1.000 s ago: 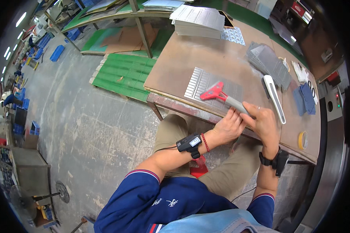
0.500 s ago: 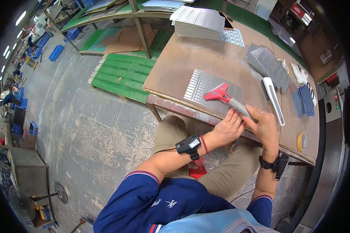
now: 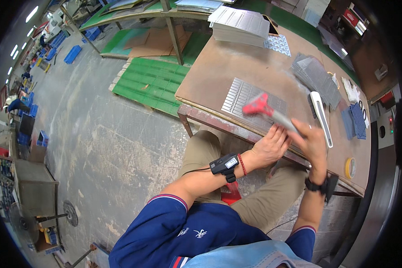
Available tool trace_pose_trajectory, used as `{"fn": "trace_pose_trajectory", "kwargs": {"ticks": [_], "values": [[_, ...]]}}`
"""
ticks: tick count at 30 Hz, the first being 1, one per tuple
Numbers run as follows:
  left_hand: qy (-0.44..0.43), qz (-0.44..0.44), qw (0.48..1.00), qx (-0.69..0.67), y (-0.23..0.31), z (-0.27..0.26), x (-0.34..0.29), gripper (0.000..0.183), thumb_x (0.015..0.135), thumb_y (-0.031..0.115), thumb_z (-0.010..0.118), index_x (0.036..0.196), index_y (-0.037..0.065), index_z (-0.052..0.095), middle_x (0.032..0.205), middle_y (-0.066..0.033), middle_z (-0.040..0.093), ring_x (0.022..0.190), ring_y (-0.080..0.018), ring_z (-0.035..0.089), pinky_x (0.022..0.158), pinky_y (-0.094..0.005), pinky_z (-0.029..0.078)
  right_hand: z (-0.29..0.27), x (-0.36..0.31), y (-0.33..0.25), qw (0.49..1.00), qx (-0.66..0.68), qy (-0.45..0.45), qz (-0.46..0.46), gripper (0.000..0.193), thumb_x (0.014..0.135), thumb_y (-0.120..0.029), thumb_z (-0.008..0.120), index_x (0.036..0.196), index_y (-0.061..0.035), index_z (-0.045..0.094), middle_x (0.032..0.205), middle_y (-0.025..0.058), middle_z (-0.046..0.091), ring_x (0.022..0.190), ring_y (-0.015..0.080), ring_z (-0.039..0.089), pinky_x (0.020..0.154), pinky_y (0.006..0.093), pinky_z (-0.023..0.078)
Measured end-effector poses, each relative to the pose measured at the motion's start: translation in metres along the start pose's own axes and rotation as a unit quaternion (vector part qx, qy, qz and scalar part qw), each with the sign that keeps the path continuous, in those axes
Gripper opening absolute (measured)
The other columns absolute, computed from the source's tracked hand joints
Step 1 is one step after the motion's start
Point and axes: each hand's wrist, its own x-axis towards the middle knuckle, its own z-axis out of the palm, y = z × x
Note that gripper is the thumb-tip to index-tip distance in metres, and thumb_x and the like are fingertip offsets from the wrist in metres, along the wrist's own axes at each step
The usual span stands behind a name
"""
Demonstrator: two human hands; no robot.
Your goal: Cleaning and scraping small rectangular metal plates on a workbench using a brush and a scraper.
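Note:
A scraper with a red head (image 3: 257,105) and grey handle is gripped in my right hand (image 3: 314,144), both smeared by motion. Its head is over a thin slotted metal sheet (image 3: 237,96) lying by the table's front edge; whether the blade touches cannot be told. My left hand (image 3: 270,146) rests at the sheet's near edge, below the scraper handle, its fingers stretched out side by side with the tips at the sheet. To the right of my right hand lies a white-handled brush (image 3: 320,117) with dark bristles.
A tall stack of metal sheets (image 3: 239,27) stands at the table's back. Loose grey sheets (image 3: 318,78) are fanned out at the right. Beyond the brush are blue patterned pieces (image 3: 357,119), white gloves (image 3: 350,90) and a yellow tape roll (image 3: 350,168). A green pallet (image 3: 154,85) is left of the table.
The whole view has shifted a little, so the table sits farther right in the picture. My right hand and the scraper are now blurred by movement; my left hand stays by the sheet's edge.

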Motion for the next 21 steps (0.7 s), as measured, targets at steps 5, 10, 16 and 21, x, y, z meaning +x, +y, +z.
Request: {"fn": "trace_pose_trajectory", "kwargs": {"ticks": [5,10,16,21], "values": [[0.029,-0.001,1.0,0.008,-0.002,-0.007,0.001,0.052,0.084,0.024,0.051,0.122,-0.01,0.058,0.136,-0.0347,0.049,0.13,-0.0449,0.047,0.112,-0.0552,0.032,-0.011,-0.02,-0.032,0.999,0.022,-0.049,0.01,0.03,0.078,-0.013,0.076,0.105,-0.0036,0.071,0.102,0.0168,0.07,0.084,0.0323,0.07,0.07,0.036,0.054],[-0.071,-0.018,0.994,-0.082,0.001,0.002,-0.002,0.049,0.082,0.023,0.053,0.117,-0.01,0.061,0.132,-0.0336,0.052,0.127,-0.0448,0.049,0.111,-0.0557,0.033,0.004,0.028,-0.034,0.995,-0.01,-0.07,-0.066,0.031,0.079,-0.014,0.073,0.108,-0.0047,0.069,0.1,0.016,0.07,0.08,0.0364,0.066,0.069,0.0384,0.053],[0.036,0.009,0.999,-0.022,0.0,-0.004,0.0,0.047,0.08,0.023,0.056,0.114,-0.009,0.063,0.126,-0.0322,0.057,0.124,-0.0441,0.052,0.108,-0.0543,0.037,-0.017,0.004,-0.035,0.995,-0.004,-0.09,-0.053,0.037,0.078,-0.015,0.073,0.113,-0.0063,0.068,0.102,0.0157,0.069,0.082,0.0367,0.066,0.07,0.0388,0.053],[0.037,0.019,0.999,-0.021,-0.002,-0.004,-0.002,0.044,0.078,0.024,0.058,0.109,-0.007,0.065,0.115,-0.0286,0.063,0.113,-0.0418,0.058,0.101,-0.0517,0.042,0.0,0.019,-0.04,0.995,-0.016,-0.072,-0.06,0.037,0.077,-0.016,0.073,0.113,-0.0072,0.069,0.102,0.0151,0.07,0.082,0.0363,0.066,0.07,0.0385,0.053]]}}
